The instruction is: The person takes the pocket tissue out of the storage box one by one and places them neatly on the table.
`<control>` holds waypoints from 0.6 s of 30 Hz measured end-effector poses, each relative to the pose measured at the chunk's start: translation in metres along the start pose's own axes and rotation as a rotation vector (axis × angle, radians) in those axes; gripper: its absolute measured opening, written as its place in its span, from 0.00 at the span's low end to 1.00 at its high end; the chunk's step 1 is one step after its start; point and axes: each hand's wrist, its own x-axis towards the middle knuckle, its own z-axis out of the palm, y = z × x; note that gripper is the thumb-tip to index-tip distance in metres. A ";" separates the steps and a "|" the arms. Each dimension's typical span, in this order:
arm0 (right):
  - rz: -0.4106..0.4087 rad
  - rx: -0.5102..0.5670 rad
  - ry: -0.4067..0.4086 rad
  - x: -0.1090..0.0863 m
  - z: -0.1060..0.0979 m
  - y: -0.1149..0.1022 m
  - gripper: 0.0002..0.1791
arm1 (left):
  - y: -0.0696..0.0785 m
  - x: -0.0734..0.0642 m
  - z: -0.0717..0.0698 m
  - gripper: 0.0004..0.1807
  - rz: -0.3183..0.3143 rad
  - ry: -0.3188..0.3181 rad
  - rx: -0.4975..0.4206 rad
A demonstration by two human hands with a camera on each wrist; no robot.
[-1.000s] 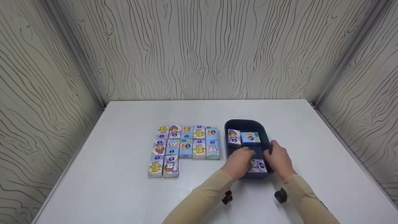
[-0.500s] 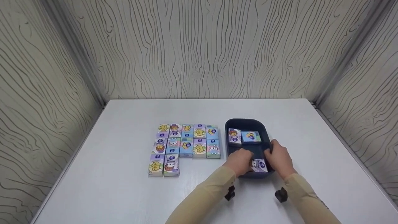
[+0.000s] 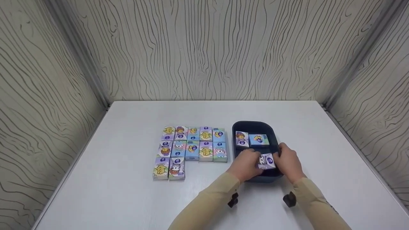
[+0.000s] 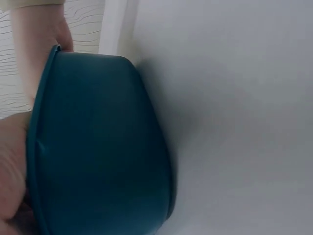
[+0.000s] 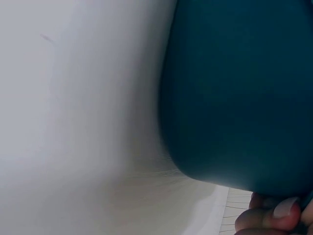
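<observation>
In the head view my left hand (image 3: 246, 164) reaches over the near left of a dark blue plastic bin (image 3: 252, 124) and grips a small purple-and-white tissue pack (image 3: 266, 161) with a cartoon print. The pack is raised inside the bin, its left end hidden by the fingers. My right hand (image 3: 288, 162) holds the bin's right rim, fingers outside and thumb over the edge. Two more packs lie in the far half: a purple one (image 3: 242, 139) and a blue one (image 3: 258, 140). Both wrist views mostly show the bin's outer wall (image 4: 102, 142).
Left of the bin, rows of similar packs (image 3: 205, 150) lie flat side by side on the white table (image 3: 127, 191). Patterned panels (image 3: 204, 51) enclose the table at the back and sides. Dark wrist mounts (image 3: 289, 199) hang under both forearms.
My left hand's fingers have closed on the near tissue pack and lifted it slightly, shifting it away from the bin's near end. The right hand stays on the rim.
</observation>
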 end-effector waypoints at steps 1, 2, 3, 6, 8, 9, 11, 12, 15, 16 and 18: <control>0.002 0.005 -0.002 0.000 0.000 0.000 0.11 | 0.000 -0.001 0.000 0.18 0.025 0.023 0.031; 0.004 0.008 -0.006 0.000 0.000 0.000 0.11 | 0.000 -0.002 0.000 0.19 0.046 0.045 0.061; 0.007 0.012 -0.008 0.000 0.000 0.001 0.11 | -0.001 -0.004 -0.001 0.20 0.066 0.067 0.086; -0.002 0.011 -0.006 0.001 0.001 0.002 0.11 | -0.004 -0.009 -0.005 0.23 0.088 0.120 0.105; -0.009 0.009 -0.005 0.000 0.001 0.002 0.12 | -0.006 -0.012 -0.009 0.24 0.094 0.153 0.097; -0.011 0.007 -0.004 0.000 0.001 0.002 0.12 | -0.007 -0.013 -0.011 0.24 0.100 0.172 0.091; -0.014 0.003 0.000 0.000 0.000 0.002 0.12 | -0.009 -0.016 -0.017 0.24 0.108 0.206 0.071; -0.015 0.003 0.003 0.000 0.000 0.002 0.11 | -0.009 -0.017 -0.020 0.24 0.115 0.224 0.063; -0.011 -0.004 0.010 -0.001 -0.001 0.001 0.10 | -0.012 -0.023 -0.032 0.23 0.122 0.276 0.044; -0.014 -0.005 0.011 -0.001 -0.001 0.000 0.10 | -0.014 -0.026 -0.036 0.23 0.120 0.293 0.036; -0.015 -0.009 0.011 -0.001 -0.001 -0.001 0.10 | -0.018 -0.031 -0.044 0.24 0.104 0.324 0.018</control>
